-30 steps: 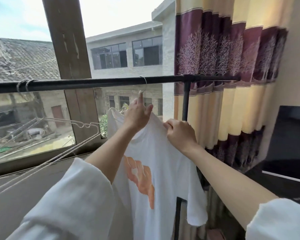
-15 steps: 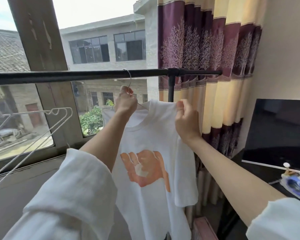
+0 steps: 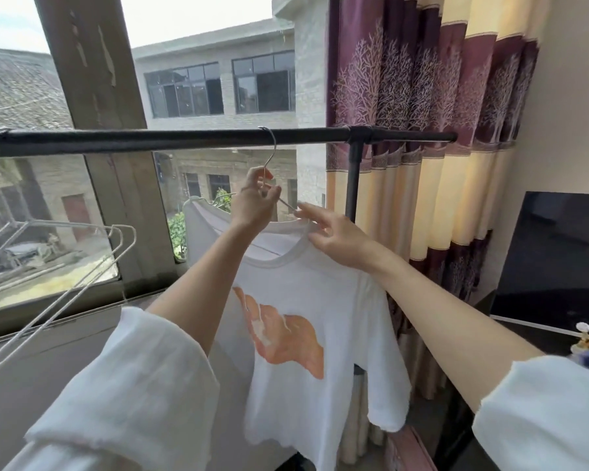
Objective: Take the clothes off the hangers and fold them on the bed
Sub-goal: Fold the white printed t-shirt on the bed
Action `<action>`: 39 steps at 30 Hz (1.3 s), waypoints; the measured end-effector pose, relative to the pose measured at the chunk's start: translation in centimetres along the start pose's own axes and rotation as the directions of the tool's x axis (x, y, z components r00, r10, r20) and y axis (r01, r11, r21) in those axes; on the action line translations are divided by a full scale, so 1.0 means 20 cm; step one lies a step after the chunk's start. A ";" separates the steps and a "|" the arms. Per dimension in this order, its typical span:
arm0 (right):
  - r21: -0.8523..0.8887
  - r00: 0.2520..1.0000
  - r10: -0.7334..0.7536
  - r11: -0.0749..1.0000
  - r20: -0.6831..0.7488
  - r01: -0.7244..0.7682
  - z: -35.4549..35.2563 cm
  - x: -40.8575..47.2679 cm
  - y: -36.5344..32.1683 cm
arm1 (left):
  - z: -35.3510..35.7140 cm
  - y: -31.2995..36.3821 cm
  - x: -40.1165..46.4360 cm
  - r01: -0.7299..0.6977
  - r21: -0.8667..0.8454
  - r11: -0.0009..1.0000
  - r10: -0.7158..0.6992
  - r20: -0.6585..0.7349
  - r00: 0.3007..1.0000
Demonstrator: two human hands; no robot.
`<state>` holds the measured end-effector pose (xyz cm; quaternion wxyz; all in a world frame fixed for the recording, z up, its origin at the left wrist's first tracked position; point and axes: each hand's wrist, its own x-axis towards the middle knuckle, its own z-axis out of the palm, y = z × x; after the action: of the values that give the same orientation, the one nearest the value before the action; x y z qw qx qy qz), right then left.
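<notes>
Early yet: the left hand (image 3: pixel 254 202) grips the hanger (image 3: pixel 272 154) on the rail (image 3: pixel 184 139), the right hand (image 3: pixel 334 234) pinches the white T-shirt (image 3: pixel 296 300) collar; folding remains.

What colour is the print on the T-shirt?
Orange, on the white T-shirt; the head view shows the print clearly.

Count at the clothes rail

One white T-shirt (image 3: pixel 306 300) on one metal hanger (image 3: pixel 269 154); two hands, left hand (image 3: pixel 254 205) and right hand (image 3: pixel 334 237); one black rail (image 3: pixel 150 140); about three empty white hangers (image 3: pixel 82 260), overlapping, exact number unclear; one patterned curtain (image 3: pixel 422 96); one dark screen (image 3: pixel 558 260).
</notes>
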<state>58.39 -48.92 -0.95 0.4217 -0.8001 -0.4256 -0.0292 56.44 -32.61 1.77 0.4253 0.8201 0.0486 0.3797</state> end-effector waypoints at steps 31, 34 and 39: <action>-0.506 0.851 -0.362 0.852 -0.381 0.136 0.22 -0.27 0.20 | 0.20 -0.08 -0.24 0.037 -0.074 0.997 -0.035 0.033 0.999; -0.486 0.848 -0.354 0.864 -0.394 0.135 0.28 -0.25 0.20 | 0.21 -0.12 -0.22 -0.031 -0.056 0.998 0.033 0.042 0.999; -0.532 0.801 -0.393 0.839 -0.452 0.112 0.37 -0.21 0.19 | 0.23 -0.16 -0.18 0.070 -0.046 0.997 -0.067 0.063 0.996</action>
<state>56.01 -47.53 -9.92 0.3050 -0.7704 -0.3731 -0.4175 57.78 -35.06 -4.34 0.4589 0.8189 0.0542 0.3404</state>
